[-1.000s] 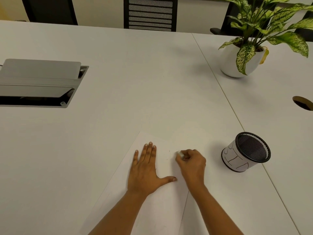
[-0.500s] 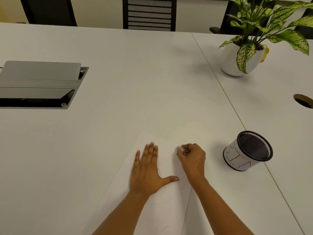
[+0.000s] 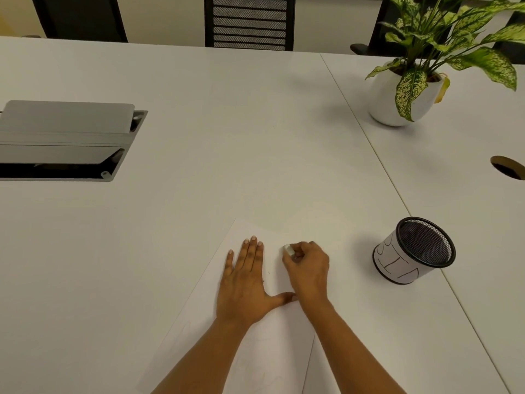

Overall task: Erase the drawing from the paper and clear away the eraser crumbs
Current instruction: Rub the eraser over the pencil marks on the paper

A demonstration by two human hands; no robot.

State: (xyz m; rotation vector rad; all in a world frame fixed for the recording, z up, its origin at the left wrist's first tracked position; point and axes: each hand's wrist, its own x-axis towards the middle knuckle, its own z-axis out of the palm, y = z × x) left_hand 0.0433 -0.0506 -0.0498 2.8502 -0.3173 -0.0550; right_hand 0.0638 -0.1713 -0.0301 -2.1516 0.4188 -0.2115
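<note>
In the head view, the paper [image 3: 272, 351] is lying on the white desk [image 3: 199, 209] in the lower middle of the frame, running from near the centre down to the bottom edge. It looks thin and light, so it is likely to slide or crease under rubbing unless it is held flat close to the spot being worked. The left hand [image 3: 244, 282] is pressing palm-down on the sheet with fingers straight and together and the thumb stretched out to the right, its tip reaching the wrist of the right hand [image 3: 308, 270]. The right hand is curling into a loose fist just right of the left, pinching a small white eraser [image 3: 289, 250] at its fingertips, with the eraser end pointing towards the upper left and sitting at or just above the sheet; contact cannot be told. The eraser seems small and soft, best gripped near its tip. Any drawing and crumbs are too faint to make out. A mesh pen holder [image 3: 414, 251] is standing well to the right, apart from both hands.
</note>
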